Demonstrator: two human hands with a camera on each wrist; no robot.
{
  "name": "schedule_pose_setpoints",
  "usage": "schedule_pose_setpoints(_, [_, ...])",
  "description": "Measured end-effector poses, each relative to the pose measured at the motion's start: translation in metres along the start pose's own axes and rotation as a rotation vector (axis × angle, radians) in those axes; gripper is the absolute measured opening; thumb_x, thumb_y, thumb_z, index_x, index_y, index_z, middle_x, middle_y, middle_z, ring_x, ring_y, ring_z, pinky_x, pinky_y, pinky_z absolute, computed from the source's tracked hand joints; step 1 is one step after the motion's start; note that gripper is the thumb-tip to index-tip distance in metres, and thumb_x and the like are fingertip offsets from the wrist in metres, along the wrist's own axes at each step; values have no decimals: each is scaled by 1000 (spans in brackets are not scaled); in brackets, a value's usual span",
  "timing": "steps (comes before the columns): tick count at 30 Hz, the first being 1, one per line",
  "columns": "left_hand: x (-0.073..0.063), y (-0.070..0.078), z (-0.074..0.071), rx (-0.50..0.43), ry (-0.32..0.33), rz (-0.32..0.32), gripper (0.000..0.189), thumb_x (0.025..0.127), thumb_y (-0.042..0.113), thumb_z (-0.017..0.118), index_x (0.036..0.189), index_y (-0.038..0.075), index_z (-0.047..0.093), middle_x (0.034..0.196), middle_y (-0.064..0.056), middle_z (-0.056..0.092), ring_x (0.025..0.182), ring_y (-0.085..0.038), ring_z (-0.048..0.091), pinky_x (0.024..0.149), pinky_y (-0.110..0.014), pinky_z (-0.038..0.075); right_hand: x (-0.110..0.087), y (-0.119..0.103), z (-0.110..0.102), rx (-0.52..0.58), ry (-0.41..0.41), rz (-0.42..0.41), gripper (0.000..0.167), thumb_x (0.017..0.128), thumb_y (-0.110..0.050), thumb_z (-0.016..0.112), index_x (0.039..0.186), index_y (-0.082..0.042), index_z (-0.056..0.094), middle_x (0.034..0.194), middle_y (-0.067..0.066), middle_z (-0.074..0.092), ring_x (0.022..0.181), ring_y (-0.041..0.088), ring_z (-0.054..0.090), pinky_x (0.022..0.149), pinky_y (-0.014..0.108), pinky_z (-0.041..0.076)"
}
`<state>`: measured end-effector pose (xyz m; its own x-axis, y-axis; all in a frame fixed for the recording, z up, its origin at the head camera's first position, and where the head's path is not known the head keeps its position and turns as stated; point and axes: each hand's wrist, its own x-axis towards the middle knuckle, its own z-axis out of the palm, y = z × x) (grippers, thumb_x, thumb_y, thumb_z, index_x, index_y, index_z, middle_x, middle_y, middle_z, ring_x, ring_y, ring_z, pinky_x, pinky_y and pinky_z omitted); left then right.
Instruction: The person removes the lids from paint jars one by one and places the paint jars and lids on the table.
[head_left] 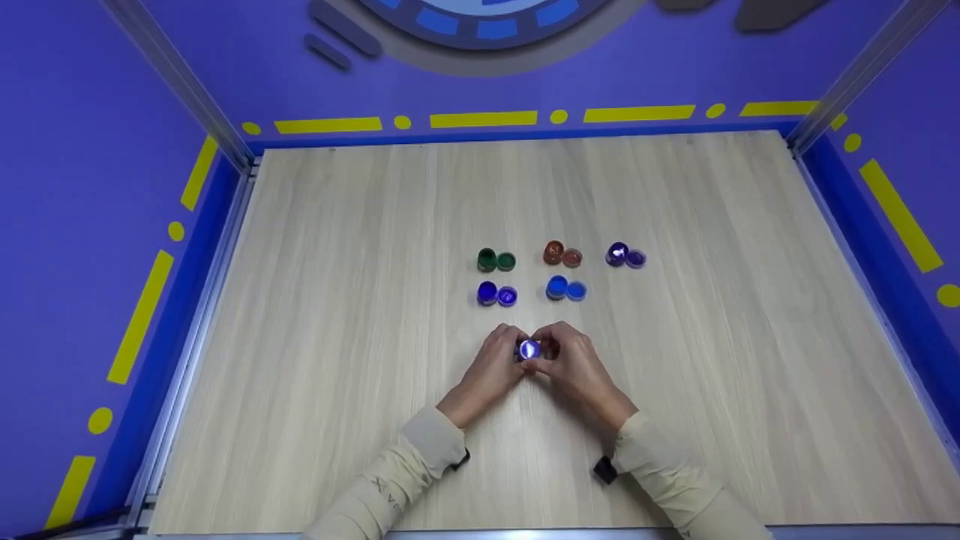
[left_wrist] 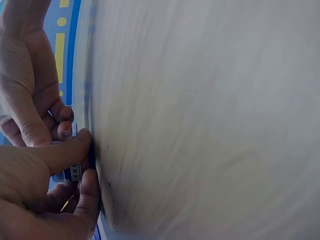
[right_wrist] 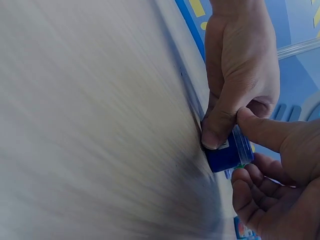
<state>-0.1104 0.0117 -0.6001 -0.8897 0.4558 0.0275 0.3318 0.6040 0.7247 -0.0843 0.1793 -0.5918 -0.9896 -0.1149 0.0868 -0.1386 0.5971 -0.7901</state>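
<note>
A small blue paint jar (head_left: pixel 529 349) with a clear lid (right_wrist: pixel 243 145) stands upright on the table between both hands. My left hand (head_left: pixel 493 364) grips the jar's body between thumb and fingers, low down near the tabletop. Around the lid, my right hand (head_left: pixel 576 365) has its thumb on one side and curled fingers on the other. The left wrist view shows a printed label (left_wrist: pixel 76 171) on the jar's side, partly covered by the left fingers. Bright glare lies over the jar's top in the head view.
Beyond the hands stand several open paint jars, each beside its lid: green (head_left: pixel 487 259), rust-brown (head_left: pixel 553 252) and purple (head_left: pixel 617 253) behind, violet-blue (head_left: pixel 487 292) and blue (head_left: pixel 557 287) nearer. The wooden table (head_left: pixel 337 300) has blue panels (head_left: pixel 67 187) around it.
</note>
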Motion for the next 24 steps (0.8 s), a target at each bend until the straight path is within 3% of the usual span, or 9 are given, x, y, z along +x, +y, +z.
schedule_pose_setpoints(3, [1, 1, 0, 4, 9, 11, 30, 82, 2, 83, 106, -2, 66, 100, -8, 60, 97, -25, 59, 92, -36, 49, 1, 1, -1, -3, -24, -5, 38, 77, -13, 92, 106, 0, 71, 95, 9, 66, 84, 18, 60, 73, 31, 52])
schedule_pose_setpoints(11, [2, 1, -2, 18, 28, 49, 27, 79, -3, 81, 102, -2, 66, 95, -9, 62, 93, -26, 61, 88, -38, 50, 4, 4, -4, -50, -68, -150, 29, 82, -9, 88, 104, 1, 72, 96, 11, 65, 86, 19, 59, 74, 33, 52])
schedule_pose_setpoints(24, [2, -1, -2, 11, 19, 51, 29, 80, 2, 83, 101, -1, 65, 94, -8, 62, 91, -25, 61, 86, -37, 49, 3, 1, -8, -156, -128, -183, 40, 81, -1, 81, 120, -4, 72, 111, 4, 66, 93, 15, 60, 82, 36, 54])
